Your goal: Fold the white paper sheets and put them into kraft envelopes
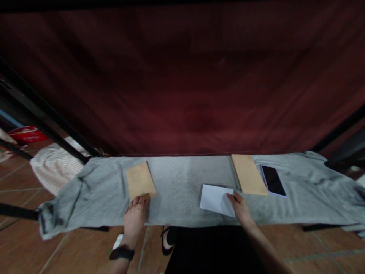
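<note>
My left hand (pixel 135 217) lies flat on the grey cloth (pixel 176 182), fingers stretched out, with the fingertips touching the near edge of a brown envelope (pixel 140 179). My right hand (pixel 241 208) rests on the right edge of a white folded paper (pixel 215 198), fingers spread over it. Just beyond the right hand lies a second, longer brown envelope (pixel 248 174). A black wristband sits on my left wrist.
A dark phone (pixel 273 180) lies face up to the right of the long envelope. A dark red curtain (pixel 182 83) hangs behind the cloth-covered bench. Striped fabric (pixel 54 163) and a red object (pixel 27 134) lie on the tiled floor at left. Black metal bars run on both sides.
</note>
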Motion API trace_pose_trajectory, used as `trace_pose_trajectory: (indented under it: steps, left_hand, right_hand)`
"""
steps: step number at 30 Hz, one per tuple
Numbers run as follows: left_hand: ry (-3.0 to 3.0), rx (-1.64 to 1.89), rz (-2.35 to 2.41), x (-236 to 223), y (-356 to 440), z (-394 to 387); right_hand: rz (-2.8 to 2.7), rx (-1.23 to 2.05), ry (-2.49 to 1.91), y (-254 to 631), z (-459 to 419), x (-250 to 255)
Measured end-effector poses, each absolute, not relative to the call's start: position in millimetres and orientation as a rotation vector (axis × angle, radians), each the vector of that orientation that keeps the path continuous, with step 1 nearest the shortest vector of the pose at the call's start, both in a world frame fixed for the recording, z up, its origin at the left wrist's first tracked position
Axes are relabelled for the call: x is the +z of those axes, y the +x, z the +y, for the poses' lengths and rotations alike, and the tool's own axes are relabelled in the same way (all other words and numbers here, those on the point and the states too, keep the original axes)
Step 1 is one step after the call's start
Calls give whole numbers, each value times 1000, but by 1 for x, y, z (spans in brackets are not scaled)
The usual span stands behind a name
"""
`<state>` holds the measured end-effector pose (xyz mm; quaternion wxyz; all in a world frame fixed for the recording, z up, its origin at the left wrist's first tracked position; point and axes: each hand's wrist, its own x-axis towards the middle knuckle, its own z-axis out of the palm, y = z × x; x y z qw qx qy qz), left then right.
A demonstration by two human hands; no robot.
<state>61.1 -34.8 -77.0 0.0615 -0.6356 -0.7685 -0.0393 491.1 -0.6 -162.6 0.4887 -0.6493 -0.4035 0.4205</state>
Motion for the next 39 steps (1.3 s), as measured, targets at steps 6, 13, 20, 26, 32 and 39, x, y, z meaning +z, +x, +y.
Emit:
trace_pose_trajectory:
  steps: [6,13,20,26,32,39]
  left_hand:
    - [-2120,160,-2192,-72,65,-31]
    - [-2062,204,-2180,-54,98,-20]
    - [-2397,-232,-2177,-53,237,-15]
    - [-2749,-151,-1900,-71,229,15]
    - [-2998,328,-1794,-72,176,46]
    - [-3113,464,-1560,-65,187,66]
  right_hand:
    - [-897,1063,-1516,490,0,-159]
    - [-906,993,-1550,489,0,-156]
    - [-944,928,-1574,488,4,-150]
    - [-983,812,-1609,510,-4,-151]
    - [-1072,726,-1626,511,-7,-155]
    - [-1521,220,-1704,482,-22,-129]
